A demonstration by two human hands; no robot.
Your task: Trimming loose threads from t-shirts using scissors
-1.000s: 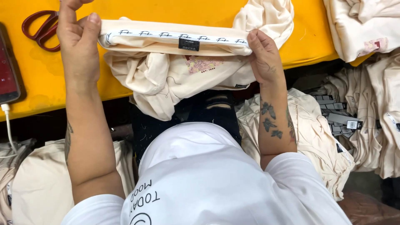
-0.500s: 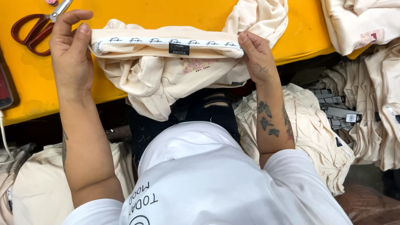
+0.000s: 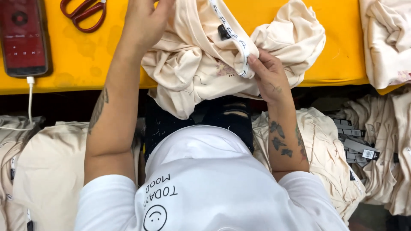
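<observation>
Now my left hand (image 3: 145,21) grips the cream garment (image 3: 192,68) at top centre; right hand (image 3: 267,77) pinches its printed neck tape (image 3: 233,34) closed.

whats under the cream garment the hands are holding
Under the cream garment lies the yellow table; its lower part hangs over the edge onto dark trousers. The table surface beneath the bunched cloth is hidden.

- A yellow table (image 3: 338,51) fills the upper view, evenly lit.
- Its front edge drops into dark shadow.
- Heaps of cream garments (image 3: 47,171) crowd the dim space beneath.
</observation>
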